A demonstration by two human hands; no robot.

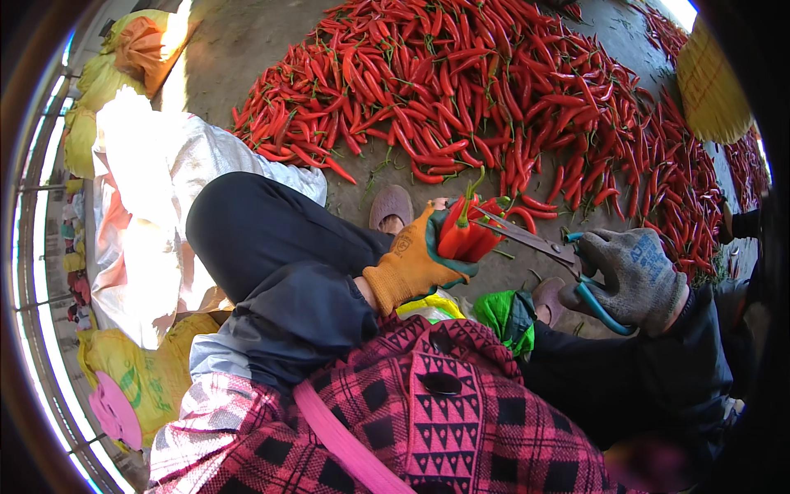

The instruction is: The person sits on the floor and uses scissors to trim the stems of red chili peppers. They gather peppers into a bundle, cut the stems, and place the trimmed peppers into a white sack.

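My left hand (419, 253), in an orange knit glove with a green coated palm, grips a bunch of red chili peppers (460, 238) with their green stems pointing up. My right hand (632, 278), in a grey work glove, holds scissors (540, 245) by their teal handles. The scissor blades are parted and reach left to the stems in the bunch. Whether a stem lies between them I cannot tell. Beyond both hands a large heap of red chili peppers (457, 80) spreads over the concrete floor.
White woven sacks (203, 148) lie at the left, with yellow sacks (151, 364) and a pink round thing (115, 409) below them. A green bag (505, 318) sits between my legs. Another yellow sack (713, 86) stands at the upper right. Part of another person shows at the right edge.
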